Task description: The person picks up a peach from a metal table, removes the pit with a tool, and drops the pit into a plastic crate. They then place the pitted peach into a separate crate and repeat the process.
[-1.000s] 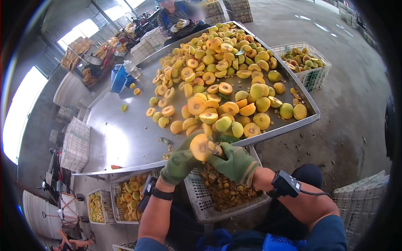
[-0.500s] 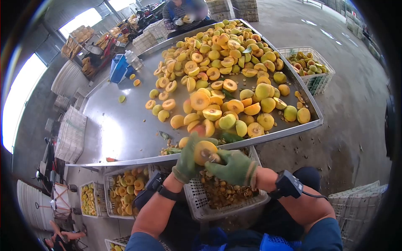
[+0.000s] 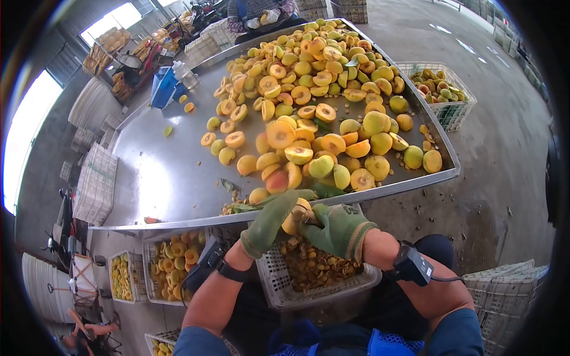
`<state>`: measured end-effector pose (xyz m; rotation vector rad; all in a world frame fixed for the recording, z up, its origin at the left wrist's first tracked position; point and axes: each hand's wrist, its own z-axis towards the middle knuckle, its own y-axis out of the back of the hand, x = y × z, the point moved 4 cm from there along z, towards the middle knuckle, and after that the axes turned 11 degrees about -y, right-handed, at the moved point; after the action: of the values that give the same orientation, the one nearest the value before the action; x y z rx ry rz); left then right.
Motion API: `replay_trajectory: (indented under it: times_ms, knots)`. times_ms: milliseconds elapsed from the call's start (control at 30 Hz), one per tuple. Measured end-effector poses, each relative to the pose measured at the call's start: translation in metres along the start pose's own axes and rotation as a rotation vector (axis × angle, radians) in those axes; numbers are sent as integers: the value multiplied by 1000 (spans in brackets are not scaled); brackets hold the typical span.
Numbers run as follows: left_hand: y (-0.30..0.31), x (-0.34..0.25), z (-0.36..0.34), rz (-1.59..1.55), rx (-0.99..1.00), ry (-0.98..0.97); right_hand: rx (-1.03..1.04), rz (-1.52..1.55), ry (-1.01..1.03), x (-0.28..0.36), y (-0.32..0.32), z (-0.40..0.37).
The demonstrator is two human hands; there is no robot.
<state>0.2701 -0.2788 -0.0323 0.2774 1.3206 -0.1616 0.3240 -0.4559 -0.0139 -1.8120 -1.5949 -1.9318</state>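
Note:
My left hand [image 3: 274, 221], in a green glove, holds a yellow peach half [image 3: 295, 217] over a white basket [image 3: 274, 291] of pits and scraps. Against that fruit, my right hand [image 3: 338, 228], also gloved, is closed on a small tool [image 3: 311, 218] whose shape is mostly hidden by the fingers. Both hands are just below the front edge of a metal table [image 3: 172, 190]. Many cut and whole peaches [image 3: 298, 155] are heaped on it, with green leaves and loose pits among them.
A blue container [image 3: 164, 88] and a clear bottle [image 3: 184, 74] stand at the table's far left. Across the table sits a person [image 3: 261, 16] in white gloves. Fruit crates flank me at lower left [image 3: 172, 267] and beyond the right edge [image 3: 442, 98].
The peach half has turned and tilted between my hands, showing its side instead of its cut face. My view has shifted slightly. The person opposite has moved their hands a little.

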Motion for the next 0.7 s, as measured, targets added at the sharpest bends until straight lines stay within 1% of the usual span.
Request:
replay_trajectory:
  times_ms: [67,133,167,233,267,367,433,467,500,600,700]
  knots:
    - [2,7,-5,86,3,4,-10,-46,16,3,4,-1]
    - [2,9,-6,74,12,10,-2,-82,20,5,6,-1]
    - [3,9,-3,20,20,14,15,-103,-2,7,7,-2]
    - [8,15,-6,99,8,-52,52,-148,-45,11,9,-4]
    - [14,29,-13,231,-11,-119,53,-153,-39,10,7,-4]
    - [8,15,-15,530,-31,-249,62,-155,-30,5,3,-5]
    - [6,12,-15,560,-35,-268,77,-144,-32,5,1,-6]
    - [10,19,-17,507,-38,-255,77,-155,-33,5,1,-6]
    - [11,23,-19,454,-42,-242,77,-166,-35,5,2,-6]
    - [-1,-5,1,137,9,63,79,-184,-29,6,6,-7]
    - [-12,-9,5,-55,-138,275,94,-201,-4,8,4,-7]
